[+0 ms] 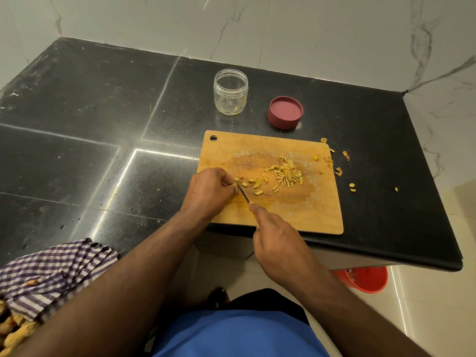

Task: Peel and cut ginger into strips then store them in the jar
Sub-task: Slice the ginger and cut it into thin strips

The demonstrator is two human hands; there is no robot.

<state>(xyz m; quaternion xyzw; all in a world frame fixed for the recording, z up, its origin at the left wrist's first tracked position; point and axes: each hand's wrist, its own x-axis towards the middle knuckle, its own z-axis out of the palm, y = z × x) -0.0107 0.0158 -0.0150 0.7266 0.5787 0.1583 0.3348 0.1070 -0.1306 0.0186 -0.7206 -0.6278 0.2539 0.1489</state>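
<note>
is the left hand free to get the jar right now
Probably not yet: the left hand is pinching a ginger piece against the knife. The path to the open jar looks bare once it lets go.

A black stone counter with pale seams fills most of the view, meeting white marble-veined wall tiles at the back and right. On the counter's near left corner lies a crumpled purple-and-white checked cloth. Below the counter's front right edge, a red bucket stands on the light floor tiles, partly hidden by the overhang. A blue garment shows at the bottom of the view.
</note>
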